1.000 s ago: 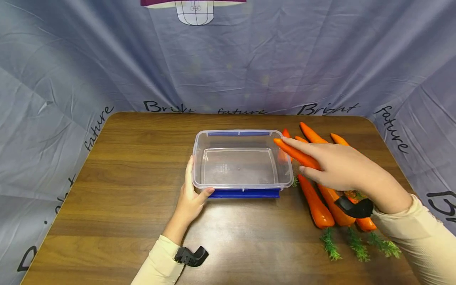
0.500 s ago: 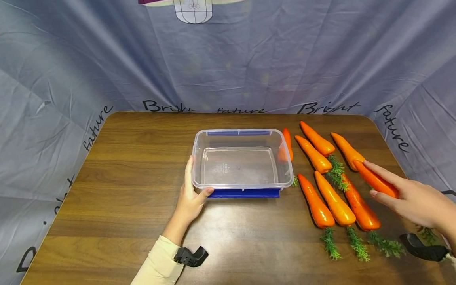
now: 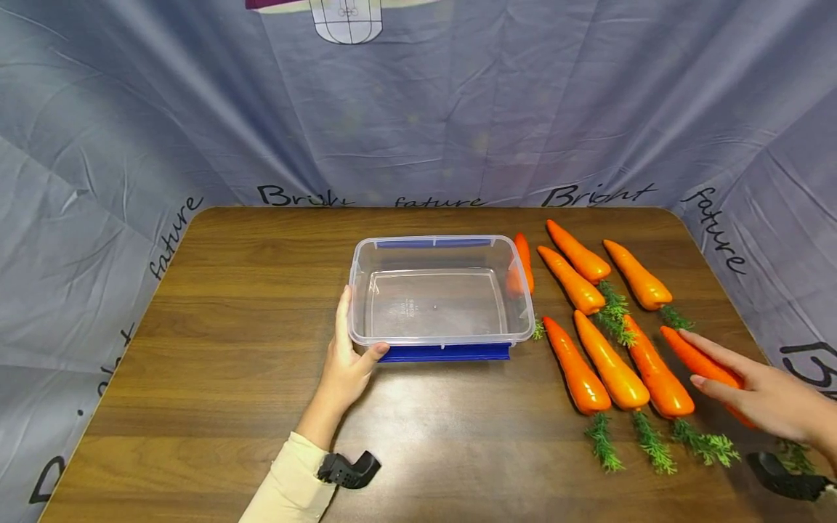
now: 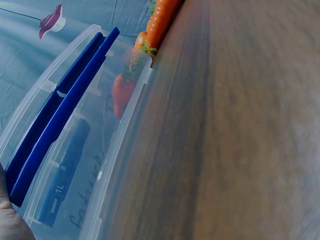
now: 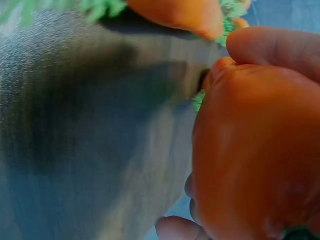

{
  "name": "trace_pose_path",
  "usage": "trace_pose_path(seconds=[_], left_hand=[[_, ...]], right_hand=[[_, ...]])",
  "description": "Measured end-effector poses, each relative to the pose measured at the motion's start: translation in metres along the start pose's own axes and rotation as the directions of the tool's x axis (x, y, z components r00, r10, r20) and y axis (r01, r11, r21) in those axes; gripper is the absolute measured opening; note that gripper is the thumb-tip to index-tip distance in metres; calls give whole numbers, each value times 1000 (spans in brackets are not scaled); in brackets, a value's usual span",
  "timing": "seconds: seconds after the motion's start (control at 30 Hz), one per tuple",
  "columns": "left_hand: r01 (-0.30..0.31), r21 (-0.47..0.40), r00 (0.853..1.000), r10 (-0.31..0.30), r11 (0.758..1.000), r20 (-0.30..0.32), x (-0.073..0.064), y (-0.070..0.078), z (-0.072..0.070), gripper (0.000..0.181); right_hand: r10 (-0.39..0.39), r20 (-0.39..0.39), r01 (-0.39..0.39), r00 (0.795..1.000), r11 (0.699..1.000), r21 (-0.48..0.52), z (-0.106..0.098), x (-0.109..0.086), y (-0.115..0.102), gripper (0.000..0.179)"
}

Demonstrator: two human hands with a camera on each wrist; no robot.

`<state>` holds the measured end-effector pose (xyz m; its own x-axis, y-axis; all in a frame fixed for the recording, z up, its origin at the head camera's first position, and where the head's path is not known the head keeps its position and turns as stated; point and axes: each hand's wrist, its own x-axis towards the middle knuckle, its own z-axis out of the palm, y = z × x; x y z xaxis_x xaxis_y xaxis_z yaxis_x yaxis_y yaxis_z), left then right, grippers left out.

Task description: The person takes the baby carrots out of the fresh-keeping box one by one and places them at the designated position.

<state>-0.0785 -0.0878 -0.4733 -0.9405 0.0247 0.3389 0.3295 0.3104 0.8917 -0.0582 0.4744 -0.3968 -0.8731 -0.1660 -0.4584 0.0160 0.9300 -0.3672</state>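
My left hand [image 3: 345,370] holds the front left corner of a clear plastic food container [image 3: 445,340], thumb on the front rim and fingers along the left side. The blue latch flap [image 4: 55,125] hangs at the container's front; the hand's edge shows low in the left wrist view. At the table's right side my right hand [image 3: 761,392] grips an orange-red carrot [image 3: 696,357], its tip pointing to the far left. In the right wrist view the carrot's thick end [image 5: 260,145] fills the grasp, and its leaves are mostly hidden.
Several carrots with green leaves lie right of the container: a front row with an orange carrot [image 3: 611,363], and a back group with another carrot [image 3: 578,250]. One red carrot [image 3: 525,261] lies right against the container's side. A grey-blue cloth [image 3: 458,109] surrounds the wooden table [image 3: 261,276].
With the carrot in its grip, my right hand has moved from the container's right rim to the table's right side, then slightly lower. The left hand and container have stayed in place.
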Motion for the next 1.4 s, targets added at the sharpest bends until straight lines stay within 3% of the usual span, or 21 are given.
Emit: trace_pose_path(seconds=[0.23,0.5,0.8,1.1,1.4], left_hand=[[-1,7,1000,1,1000,0,0,-1,0,101],[-11,2,1000,11,1000,2,0,-1,0,101],[-3,3,1000,3,1000,-3,-1,-2,0,100],[4,8,1000,-4,1000,0,0,-2,-1,101],[-16,-2,1000,16,1000,-4,0,-2,0,101]], right_hand=[[-29,35,26,999,995,97,7,9,8,74],[-47,74,37,996,991,128,11,16,13,73],[-112,39,103,993,976,190,15,22,13,69],[-81,44,78,996,994,81,10,30,9,72],[-92,50,86,994,990,113,9,34,9,71]])
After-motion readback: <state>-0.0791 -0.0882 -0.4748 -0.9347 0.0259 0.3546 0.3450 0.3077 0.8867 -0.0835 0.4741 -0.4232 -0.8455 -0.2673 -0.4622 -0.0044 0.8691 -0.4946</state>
